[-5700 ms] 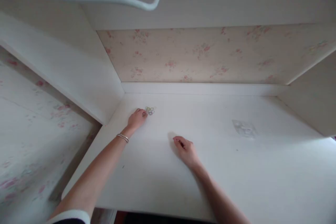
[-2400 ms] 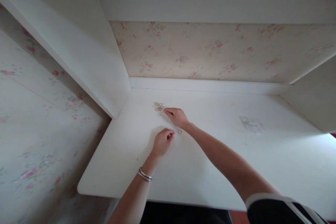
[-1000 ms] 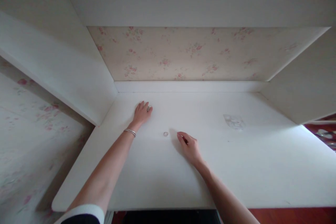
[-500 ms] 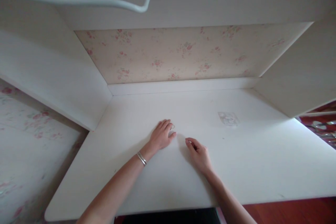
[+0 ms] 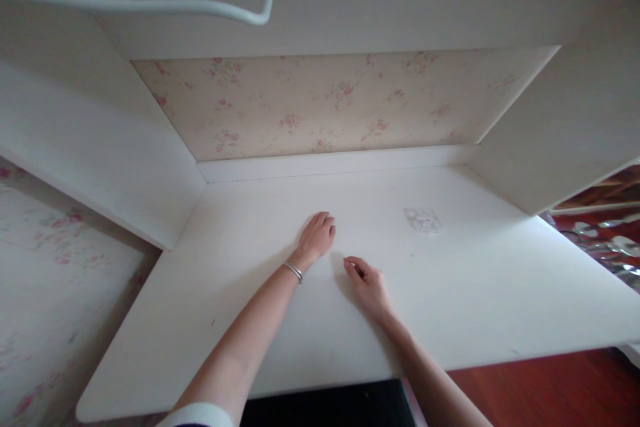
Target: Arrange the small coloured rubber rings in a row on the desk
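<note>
My left hand (image 5: 318, 235), with a silver bracelet (image 5: 293, 271) at its wrist, rests on the white desk (image 5: 280, 333) with its fingers curled down and closed. What lies under or between these fingers is hidden. Close by on the right, my right hand (image 5: 369, 285) is held in a pinch, thumb against index finger, just over the desk surface. Anything at its fingertips is too small to make out. Beyond it, to the right, a small clear plastic bag (image 5: 423, 220) lies flat on the desk.
White side panels (image 5: 545, 120) and a flowered wall (image 5: 345, 103) enclose the desk's back. A white bent tube (image 5: 150, 5) hangs across the upper left. Several shiny items (image 5: 617, 243) show past the right edge. A black surface (image 5: 330, 407) sits below the front edge.
My left hand has moved slightly forward and its spread fingers have curled closed. The thin loop by its fingertips is out of sight. My right hand keeps its pinch; the view has shifted a little.
</note>
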The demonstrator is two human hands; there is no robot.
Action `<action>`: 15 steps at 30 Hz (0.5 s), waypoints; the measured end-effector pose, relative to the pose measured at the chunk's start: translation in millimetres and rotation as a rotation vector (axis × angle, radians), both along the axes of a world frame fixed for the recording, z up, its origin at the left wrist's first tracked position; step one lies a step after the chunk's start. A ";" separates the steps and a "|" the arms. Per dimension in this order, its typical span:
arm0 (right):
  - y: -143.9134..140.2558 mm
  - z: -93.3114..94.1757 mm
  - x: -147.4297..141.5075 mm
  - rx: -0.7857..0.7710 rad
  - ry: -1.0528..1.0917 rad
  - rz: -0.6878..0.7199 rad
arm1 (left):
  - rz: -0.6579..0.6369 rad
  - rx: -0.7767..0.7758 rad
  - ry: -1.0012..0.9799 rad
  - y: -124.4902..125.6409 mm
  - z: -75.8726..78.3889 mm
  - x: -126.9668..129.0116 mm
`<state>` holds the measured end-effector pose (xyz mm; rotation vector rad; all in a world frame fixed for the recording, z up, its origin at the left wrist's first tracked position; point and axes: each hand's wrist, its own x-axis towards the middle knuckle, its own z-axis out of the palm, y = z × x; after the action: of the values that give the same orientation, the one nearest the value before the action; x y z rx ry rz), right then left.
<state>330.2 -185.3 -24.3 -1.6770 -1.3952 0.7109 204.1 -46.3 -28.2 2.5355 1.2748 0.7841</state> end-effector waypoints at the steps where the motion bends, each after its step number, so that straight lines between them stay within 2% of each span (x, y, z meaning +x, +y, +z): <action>1: -0.1 -0.2 0.0 0.005 0.001 0.000 | -0.001 -0.003 -0.011 1.6 0.0 1.7; 5: -0.2 -2.1 0.7 0.002 0.000 -0.011 | 0.037 -0.004 -0.061 3.2 8.4 -7.8; 7: -0.4 -2.9 1.4 -0.008 -0.010 -0.012 | 0.087 -0.008 -0.115 -0.2 16.6 -26.4; 9: -0.6 -2.7 1.9 -0.017 -0.026 -0.011 | 0.181 -0.054 -0.276 -8.5 24.0 -52.5; 12: 1.1 0.5 0.6 -0.052 -0.083 0.030 | 0.277 -0.279 -0.394 -32.7 27.9 -93.7; 15: 8.9 7.4 -6.0 -0.100 -0.192 0.129 | 0.345 -0.500 -0.434 -64.9 23.2 -121.6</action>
<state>324.2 -176.4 -17.0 -1.7831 -1.6377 0.7162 82.4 -111.2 -5.0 1.6735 1.5284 0.8808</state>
